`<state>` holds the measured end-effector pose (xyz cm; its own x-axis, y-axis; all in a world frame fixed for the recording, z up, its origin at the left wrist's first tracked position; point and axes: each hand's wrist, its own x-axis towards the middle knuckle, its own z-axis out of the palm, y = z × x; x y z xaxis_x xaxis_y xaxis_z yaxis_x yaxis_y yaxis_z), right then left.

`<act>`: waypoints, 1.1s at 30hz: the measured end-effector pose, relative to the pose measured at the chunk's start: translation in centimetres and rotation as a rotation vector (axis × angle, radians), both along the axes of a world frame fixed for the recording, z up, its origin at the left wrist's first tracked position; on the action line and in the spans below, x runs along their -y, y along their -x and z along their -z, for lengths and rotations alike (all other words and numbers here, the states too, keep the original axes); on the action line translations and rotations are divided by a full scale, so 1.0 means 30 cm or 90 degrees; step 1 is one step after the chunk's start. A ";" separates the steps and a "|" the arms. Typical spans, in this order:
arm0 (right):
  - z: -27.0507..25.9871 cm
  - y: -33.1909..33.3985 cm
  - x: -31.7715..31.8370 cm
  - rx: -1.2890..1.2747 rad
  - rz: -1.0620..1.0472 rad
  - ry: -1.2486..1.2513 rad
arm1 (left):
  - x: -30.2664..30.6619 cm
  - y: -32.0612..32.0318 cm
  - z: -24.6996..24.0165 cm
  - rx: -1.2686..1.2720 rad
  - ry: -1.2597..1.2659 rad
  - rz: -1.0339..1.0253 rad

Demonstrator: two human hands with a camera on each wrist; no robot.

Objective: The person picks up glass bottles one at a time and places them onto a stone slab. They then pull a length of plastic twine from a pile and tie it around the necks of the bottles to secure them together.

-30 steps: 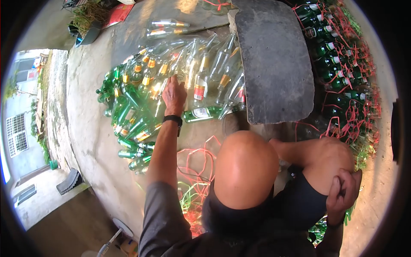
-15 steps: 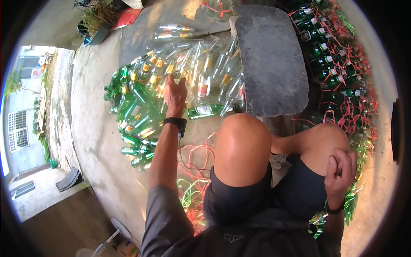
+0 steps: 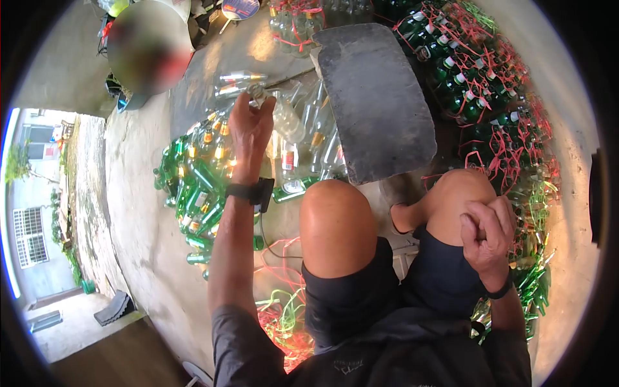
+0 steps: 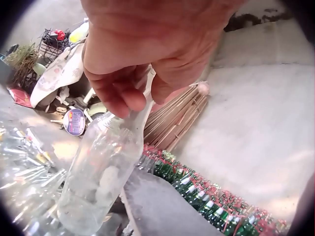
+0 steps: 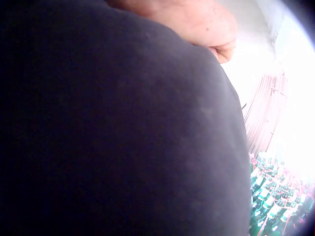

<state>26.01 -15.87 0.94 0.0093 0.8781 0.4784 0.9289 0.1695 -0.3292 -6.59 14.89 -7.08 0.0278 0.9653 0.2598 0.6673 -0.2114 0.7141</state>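
Observation:
My left hand (image 3: 250,132) grips a clear glass bottle (image 4: 98,172) by its neck. In the left wrist view the bottle hangs tilted, base toward the lower left, with thumb and fingers around its upper end. Below it, clear bottles (image 3: 290,158) and green bottles (image 3: 205,174) lie on the ground, some with gold or red labels. My right hand (image 3: 488,235) rests on the bent knee, its fingers loosely curled and holding nothing. The right wrist view shows mostly dark cloth (image 5: 123,128), with part of that hand above it.
A dark grey slab (image 3: 380,103) stands right of the loose bottles. Beyond it are rows of green bottles (image 3: 451,77) tied with red strips. Loose red and green strips (image 3: 284,316) lie left of my legs. One green bottle (image 3: 293,189) lies close to my knee.
My left hand has moved away from me over the pile, raising the clear bottle from among the others. My right hand stays on the knee. The head view has shifted.

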 end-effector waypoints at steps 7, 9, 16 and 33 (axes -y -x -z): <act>0.005 -0.015 0.009 -0.003 0.011 0.006 | -0.151 -0.268 -0.038 0.124 -0.035 0.138; 0.002 -0.017 0.006 -0.020 0.001 0.000 | -0.197 -0.336 -0.019 0.184 -0.025 0.195; 0.002 -0.041 0.022 -0.020 -0.004 0.017 | -0.283 -0.494 0.040 0.127 -0.056 0.187; 0.013 -0.056 0.040 -0.043 0.016 0.038 | -0.324 -0.563 0.076 0.063 -0.047 0.168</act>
